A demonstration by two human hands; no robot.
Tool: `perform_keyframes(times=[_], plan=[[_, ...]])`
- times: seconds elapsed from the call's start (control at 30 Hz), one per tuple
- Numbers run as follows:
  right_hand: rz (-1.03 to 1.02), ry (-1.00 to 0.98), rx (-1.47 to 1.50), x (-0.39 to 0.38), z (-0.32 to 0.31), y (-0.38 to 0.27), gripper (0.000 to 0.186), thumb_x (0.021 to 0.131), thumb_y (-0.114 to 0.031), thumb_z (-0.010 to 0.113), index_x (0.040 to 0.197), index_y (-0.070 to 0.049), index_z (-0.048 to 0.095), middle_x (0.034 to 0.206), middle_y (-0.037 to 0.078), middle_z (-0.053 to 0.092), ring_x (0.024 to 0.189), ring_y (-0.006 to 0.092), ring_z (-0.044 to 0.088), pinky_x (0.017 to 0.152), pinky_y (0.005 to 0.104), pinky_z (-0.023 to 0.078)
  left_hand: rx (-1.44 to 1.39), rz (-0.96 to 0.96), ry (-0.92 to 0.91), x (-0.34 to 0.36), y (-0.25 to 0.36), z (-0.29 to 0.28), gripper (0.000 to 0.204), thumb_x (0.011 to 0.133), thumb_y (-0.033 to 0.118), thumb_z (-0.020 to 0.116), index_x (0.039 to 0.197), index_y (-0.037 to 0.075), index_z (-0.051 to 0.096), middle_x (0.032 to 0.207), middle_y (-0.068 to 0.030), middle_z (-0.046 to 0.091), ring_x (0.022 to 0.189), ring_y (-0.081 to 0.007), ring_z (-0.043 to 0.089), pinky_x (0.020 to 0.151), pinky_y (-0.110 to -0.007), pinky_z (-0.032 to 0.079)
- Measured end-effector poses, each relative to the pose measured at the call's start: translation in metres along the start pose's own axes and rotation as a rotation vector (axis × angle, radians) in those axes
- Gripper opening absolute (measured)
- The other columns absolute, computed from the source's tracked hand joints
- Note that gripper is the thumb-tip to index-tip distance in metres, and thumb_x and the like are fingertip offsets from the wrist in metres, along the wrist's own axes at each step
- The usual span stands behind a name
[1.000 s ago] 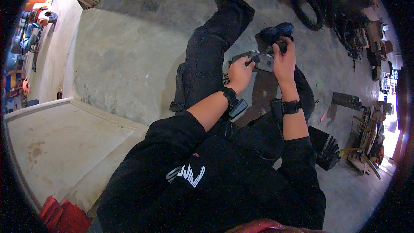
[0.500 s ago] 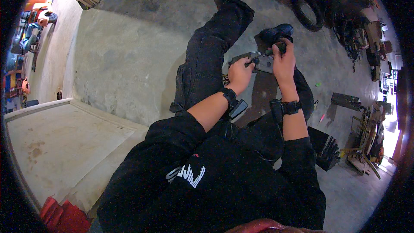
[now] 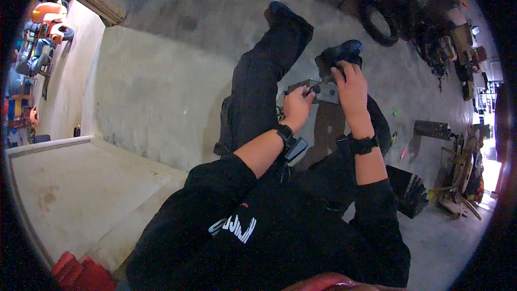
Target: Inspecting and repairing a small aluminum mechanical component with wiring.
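A grey metal box (image 3: 325, 95) with a row of fin-like teeth along its far edge sits between my lower legs. My left hand (image 3: 297, 108) is closed at the box's left side, its thumb and fingertips pinched by a round dark knob-like part (image 3: 316, 90). Whatever those fingers grip is too small and dark to name. Over the box's right end my right hand (image 3: 353, 90) is bent, fingertips drawn together and pointing down beside my dark shoe (image 3: 344, 50). What it holds blends into the dark shoe behind it.
Beyond my feet lies a black tyre (image 3: 378, 23) among dark clutter along the wall. To the right are a dark block (image 3: 431, 128), a black box-like thing (image 3: 405, 191) and scrap pieces (image 3: 458, 199). A pale raised slab (image 3: 81, 194) stands at left, with red cloth (image 3: 81, 272) nearby.
My right hand has turned and its fingers now bend down toward the box; before, they were raised around a dark thing. My left hand stays at the box. The whole view has shifted slightly.
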State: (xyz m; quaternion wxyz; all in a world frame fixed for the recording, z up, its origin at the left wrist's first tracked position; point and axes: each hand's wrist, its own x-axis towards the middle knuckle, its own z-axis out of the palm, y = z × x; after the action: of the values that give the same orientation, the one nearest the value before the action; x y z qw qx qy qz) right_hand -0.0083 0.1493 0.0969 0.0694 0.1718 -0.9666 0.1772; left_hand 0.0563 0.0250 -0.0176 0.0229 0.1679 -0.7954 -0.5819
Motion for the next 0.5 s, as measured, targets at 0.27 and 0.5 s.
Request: perform_keyframes(times=[0.27, 0.5], plan=[[-0.095, 0.287, 0.109, -0.003, 0.012, -0.014, 0.041, 0.089, -0.013, 0.062, 0.128, -0.006, 0.049, 0.111, 0.018, 0.055, 0.104, 0.039, 0.057, 0.079, 0.0457, 0.051, 0.055, -0.011, 0.01, 0.002, -0.004, -0.002, 0.036, 0.085, 0.031, 0.068, 0.107, 0.002, 0.069, 0.102, -0.0194, 0.07, 0.093, -0.036, 0.067, 0.082, -0.041, 0.051], [-0.002, -0.127, -0.034, 0.0, -0.012, -0.03, 0.035, 0.089, -0.019, 0.064, 0.118, -0.003, 0.052, 0.104, 0.022, 0.058, 0.092, 0.041, 0.061, 0.077, 0.0463, 0.051, -0.03, 0.051, 0.084, 0.003, -0.014, 0.004, 0.034, 0.084, 0.025, 0.069, 0.108, 0.001, 0.068, 0.098, -0.0175, 0.07, 0.091, -0.035, 0.067, 0.08, -0.04, 0.051]])
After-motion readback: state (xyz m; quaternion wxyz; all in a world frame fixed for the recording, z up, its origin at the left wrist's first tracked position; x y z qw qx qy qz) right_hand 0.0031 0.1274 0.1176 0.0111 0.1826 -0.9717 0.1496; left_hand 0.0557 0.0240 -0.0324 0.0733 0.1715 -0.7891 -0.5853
